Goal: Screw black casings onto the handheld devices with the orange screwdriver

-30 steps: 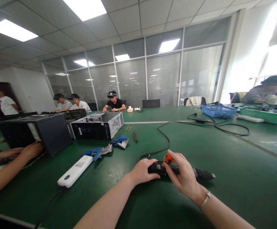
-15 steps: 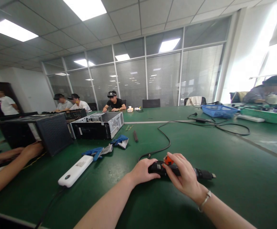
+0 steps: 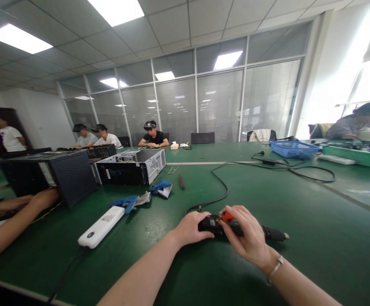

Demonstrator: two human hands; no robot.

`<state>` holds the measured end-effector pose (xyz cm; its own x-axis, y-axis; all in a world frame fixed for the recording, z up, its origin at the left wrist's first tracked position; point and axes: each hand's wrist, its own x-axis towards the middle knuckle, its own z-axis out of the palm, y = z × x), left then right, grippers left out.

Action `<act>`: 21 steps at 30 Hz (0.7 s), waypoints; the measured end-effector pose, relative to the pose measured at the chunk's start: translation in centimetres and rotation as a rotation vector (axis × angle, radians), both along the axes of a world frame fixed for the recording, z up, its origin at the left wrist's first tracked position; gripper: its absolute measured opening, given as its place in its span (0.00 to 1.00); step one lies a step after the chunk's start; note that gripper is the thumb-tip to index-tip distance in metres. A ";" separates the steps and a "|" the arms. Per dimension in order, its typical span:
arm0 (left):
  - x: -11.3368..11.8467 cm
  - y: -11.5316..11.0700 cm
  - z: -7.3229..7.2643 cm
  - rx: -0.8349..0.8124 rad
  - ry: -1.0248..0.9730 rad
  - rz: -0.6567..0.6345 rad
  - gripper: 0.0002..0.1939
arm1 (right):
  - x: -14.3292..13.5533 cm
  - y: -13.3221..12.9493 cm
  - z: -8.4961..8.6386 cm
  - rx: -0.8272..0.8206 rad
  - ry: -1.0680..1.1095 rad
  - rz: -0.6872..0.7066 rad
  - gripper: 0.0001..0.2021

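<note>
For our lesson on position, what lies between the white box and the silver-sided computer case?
Blue and grey gloves lie on the green table there, in the head view.

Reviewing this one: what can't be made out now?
In the head view:
Orange item: full shape, partly hidden by the right hand.
Black tool: middle, covered by that hand.
Co-worker's nearer hand: fingers, hidden by the black case.
White device: label print, too small.
Green basket: one end, cut off by the picture's right edge.
</note>
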<state>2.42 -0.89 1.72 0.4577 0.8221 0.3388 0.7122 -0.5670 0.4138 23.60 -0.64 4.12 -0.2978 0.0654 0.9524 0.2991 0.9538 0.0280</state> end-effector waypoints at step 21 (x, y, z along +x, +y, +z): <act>0.0 0.2 -0.5 0.025 0.007 0.001 0.27 | -0.4 -0.3 0.7 -0.171 -0.085 -0.036 0.24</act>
